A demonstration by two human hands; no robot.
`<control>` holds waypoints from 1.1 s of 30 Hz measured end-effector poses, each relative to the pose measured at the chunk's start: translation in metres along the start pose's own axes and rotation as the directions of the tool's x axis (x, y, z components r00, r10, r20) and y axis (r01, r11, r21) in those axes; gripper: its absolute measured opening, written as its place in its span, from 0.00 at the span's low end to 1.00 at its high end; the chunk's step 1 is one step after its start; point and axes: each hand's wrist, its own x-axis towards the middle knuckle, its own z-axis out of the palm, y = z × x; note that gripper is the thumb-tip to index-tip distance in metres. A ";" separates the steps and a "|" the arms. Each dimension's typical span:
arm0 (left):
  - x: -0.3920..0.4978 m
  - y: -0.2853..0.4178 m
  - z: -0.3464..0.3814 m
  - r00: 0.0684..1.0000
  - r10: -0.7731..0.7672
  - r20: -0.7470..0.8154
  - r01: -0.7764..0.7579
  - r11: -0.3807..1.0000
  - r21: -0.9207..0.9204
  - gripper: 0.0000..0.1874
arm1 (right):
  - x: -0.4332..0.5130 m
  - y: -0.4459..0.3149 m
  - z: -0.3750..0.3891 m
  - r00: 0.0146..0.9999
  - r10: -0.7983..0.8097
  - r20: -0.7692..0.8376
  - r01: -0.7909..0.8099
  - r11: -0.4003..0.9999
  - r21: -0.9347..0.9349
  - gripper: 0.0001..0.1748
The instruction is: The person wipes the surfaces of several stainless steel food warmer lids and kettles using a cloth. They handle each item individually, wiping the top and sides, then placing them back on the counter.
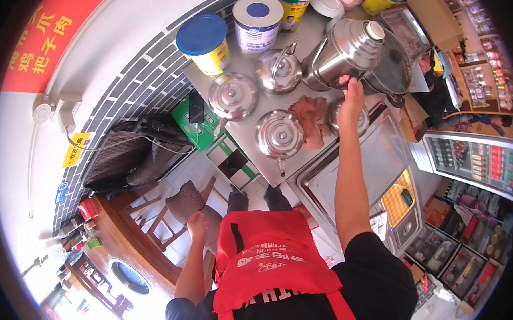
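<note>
My right hand (351, 99) reaches over the steel table (256, 149) with its fingers around the black handle of a large stainless-steel thermos (342, 49). Under that wrist is a steel kettle (361, 123), partly hidden by my arm. A crumpled reddish-brown cloth (310, 121) lies to its left. Further left are a steel kettle with its spout towards me (280, 134), another steel kettle (232, 96) and one with a raised handle (279, 71). My left hand (197, 226) hangs low near a cushioned chair (185, 201), fingers loosely curled, with nothing visible in it.
Tins (259, 24) line the brick-patterned wall. A dark bucket-like vessel (392, 64) stands right of the thermos. Close on my right is a steel counter with a covered tray (347, 173). A wooden table (135, 238) is at left, a drinks fridge (473, 159) at far right.
</note>
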 end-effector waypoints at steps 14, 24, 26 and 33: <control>-0.065 0.296 0.256 0.695 0.653 0.301 -0.685 0.728 0.003 0.53 | -0.113 0.096 -0.057 0.642 0.139 0.754 0.612 0.500 -0.613 0.48; -0.046 0.286 0.234 0.751 0.580 0.316 -0.589 0.805 -0.079 0.30 | -0.089 0.129 -0.012 0.790 0.003 0.613 0.546 0.449 -0.707 0.38; -0.048 0.279 0.216 0.737 0.604 0.304 -0.603 0.790 -0.108 0.30 | -0.081 0.132 0.010 0.819 0.012 0.574 0.531 0.364 -0.765 0.33; -0.077 0.257 0.132 0.813 0.529 0.243 -0.529 0.845 -0.071 0.30 | -0.178 0.094 0.050 0.675 -0.049 0.736 0.640 0.535 -0.551 0.20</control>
